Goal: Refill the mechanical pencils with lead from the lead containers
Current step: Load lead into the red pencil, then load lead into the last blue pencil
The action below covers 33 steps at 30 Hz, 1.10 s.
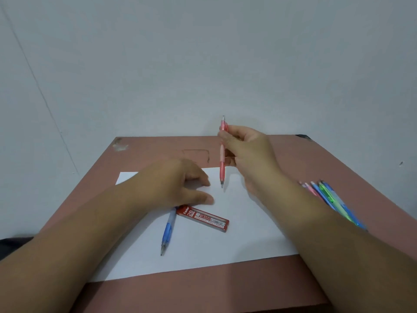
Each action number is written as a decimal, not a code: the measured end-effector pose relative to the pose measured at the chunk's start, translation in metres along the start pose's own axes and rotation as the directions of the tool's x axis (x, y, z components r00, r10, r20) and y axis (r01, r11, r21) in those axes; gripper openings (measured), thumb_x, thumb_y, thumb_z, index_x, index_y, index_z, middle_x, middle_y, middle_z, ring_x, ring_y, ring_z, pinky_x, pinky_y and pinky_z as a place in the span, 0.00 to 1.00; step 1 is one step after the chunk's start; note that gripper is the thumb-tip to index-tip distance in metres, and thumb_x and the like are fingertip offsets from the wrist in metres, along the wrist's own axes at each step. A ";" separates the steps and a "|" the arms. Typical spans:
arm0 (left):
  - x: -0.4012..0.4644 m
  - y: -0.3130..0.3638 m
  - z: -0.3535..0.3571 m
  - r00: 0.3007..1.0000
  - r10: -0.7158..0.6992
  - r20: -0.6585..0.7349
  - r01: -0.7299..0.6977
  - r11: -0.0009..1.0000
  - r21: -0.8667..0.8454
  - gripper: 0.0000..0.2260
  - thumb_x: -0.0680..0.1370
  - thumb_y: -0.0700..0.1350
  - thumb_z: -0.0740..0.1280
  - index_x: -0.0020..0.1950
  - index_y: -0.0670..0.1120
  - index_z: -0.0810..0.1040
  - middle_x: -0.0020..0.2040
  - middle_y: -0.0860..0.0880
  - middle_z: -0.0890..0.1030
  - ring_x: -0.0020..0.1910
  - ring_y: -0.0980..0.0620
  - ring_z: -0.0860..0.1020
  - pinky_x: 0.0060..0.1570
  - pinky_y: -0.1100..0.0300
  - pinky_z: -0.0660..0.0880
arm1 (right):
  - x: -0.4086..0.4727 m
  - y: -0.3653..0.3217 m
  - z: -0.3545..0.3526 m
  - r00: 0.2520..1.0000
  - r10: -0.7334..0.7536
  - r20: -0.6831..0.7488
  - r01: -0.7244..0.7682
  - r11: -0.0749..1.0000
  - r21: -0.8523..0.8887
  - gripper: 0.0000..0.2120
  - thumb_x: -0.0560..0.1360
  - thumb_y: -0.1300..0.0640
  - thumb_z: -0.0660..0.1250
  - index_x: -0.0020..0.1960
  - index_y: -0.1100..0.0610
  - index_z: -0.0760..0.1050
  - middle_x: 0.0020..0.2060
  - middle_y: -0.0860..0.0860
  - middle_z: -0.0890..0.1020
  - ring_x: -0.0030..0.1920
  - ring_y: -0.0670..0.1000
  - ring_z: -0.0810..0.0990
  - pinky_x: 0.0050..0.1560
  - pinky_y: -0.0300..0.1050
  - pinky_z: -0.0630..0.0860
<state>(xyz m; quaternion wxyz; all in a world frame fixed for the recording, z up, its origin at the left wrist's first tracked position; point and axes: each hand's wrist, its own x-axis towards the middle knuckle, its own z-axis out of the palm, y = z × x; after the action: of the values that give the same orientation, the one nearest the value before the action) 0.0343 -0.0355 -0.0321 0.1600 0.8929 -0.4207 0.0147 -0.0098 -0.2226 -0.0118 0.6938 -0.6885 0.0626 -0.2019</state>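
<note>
My right hand (248, 152) grips a red mechanical pencil (222, 168) upright, tip down just above the white paper (248, 233). My left hand (178, 184) rests on the paper with fingers loosely spread, holding nothing, its thumb close to the top end of a red lead container (203, 219) that lies flat. A blue mechanical pencil (167, 231) lies beside the container, its upper end partly under my left hand.
A bunch of several mechanical pencils (331, 199), pink, blue and green, lies at the right, partly hidden by my right forearm. The brown table (158, 294) stands against a pale wall (203, 64); its front edge is near the bottom.
</note>
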 end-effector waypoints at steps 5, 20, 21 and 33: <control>0.003 0.010 -0.008 0.996 0.002 0.084 -0.011 0.994 0.110 0.27 0.69 0.73 0.66 0.59 0.58 0.81 0.57 0.64 0.77 0.56 0.61 0.75 0.58 0.57 0.76 | -0.002 -0.019 -0.010 1.000 -0.029 -0.002 0.028 0.987 -0.158 0.03 0.76 0.55 0.75 0.48 0.54 0.84 0.32 0.48 0.83 0.27 0.45 0.79 0.36 0.42 0.80; 0.012 0.112 0.006 0.993 0.113 0.032 -0.117 0.980 0.164 0.20 0.78 0.67 0.61 0.68 0.63 0.71 0.69 0.62 0.73 0.67 0.59 0.69 0.62 0.57 0.69 | -0.061 -0.042 -0.158 0.941 -0.112 -0.320 -0.112 0.788 -0.605 0.17 0.78 0.47 0.70 0.41 0.60 0.85 0.34 0.53 0.85 0.37 0.55 0.83 0.49 0.52 0.81; 0.015 0.125 0.010 0.989 0.147 0.009 -0.147 0.980 0.135 0.21 0.78 0.67 0.61 0.69 0.62 0.71 0.68 0.61 0.74 0.66 0.58 0.70 0.62 0.57 0.70 | -0.063 -0.037 -0.167 0.939 -0.107 -0.326 -0.136 0.754 -0.642 0.17 0.79 0.47 0.70 0.41 0.58 0.86 0.36 0.52 0.85 0.39 0.53 0.83 0.50 0.51 0.82; 0.034 0.189 0.044 0.976 0.217 -0.006 -0.208 0.943 0.260 0.25 0.77 0.69 0.61 0.66 0.54 0.76 0.54 0.52 0.83 0.47 0.54 0.80 0.48 0.60 0.77 | -0.075 0.001 -0.199 0.966 -0.044 -0.254 -0.227 0.317 -0.921 0.19 0.81 0.46 0.64 0.34 0.54 0.77 0.30 0.50 0.79 0.31 0.48 0.78 0.32 0.42 0.72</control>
<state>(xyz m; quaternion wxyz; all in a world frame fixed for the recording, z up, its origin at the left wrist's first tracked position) -0.0912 -0.1868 -0.0170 0.0473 0.8550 -0.5063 0.1019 -0.1505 -0.3801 -0.0361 0.1609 -0.9293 0.2878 -0.1666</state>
